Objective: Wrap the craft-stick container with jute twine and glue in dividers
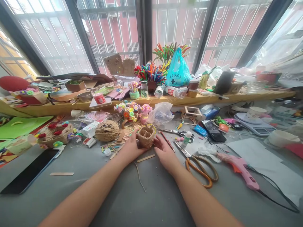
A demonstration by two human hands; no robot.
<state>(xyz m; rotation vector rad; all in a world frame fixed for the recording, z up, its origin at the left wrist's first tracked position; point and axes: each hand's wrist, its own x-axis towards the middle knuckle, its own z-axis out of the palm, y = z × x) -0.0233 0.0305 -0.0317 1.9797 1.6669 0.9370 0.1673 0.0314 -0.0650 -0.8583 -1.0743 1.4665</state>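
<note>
A small twine-wrapped box, open at the top with partitions showing inside, sits tilted between my two hands. My left hand grips its left side, with the thumb along the wall and the other fingers partly hidden behind. On the other side, my right hand is at the box's lower right edge with its fingers slightly apart; whether the fingertips touch it is hard to tell. Just below the box lie a wooden craft stick and a loose piece of twine. A red pencil lies beyond my right hand.
Large scissors and a pink glue gun with its cord lie to the right. A ball of twine is behind my left hand. A phone lies far left. Pipe cleaners and a blue bag stand on the back ledge.
</note>
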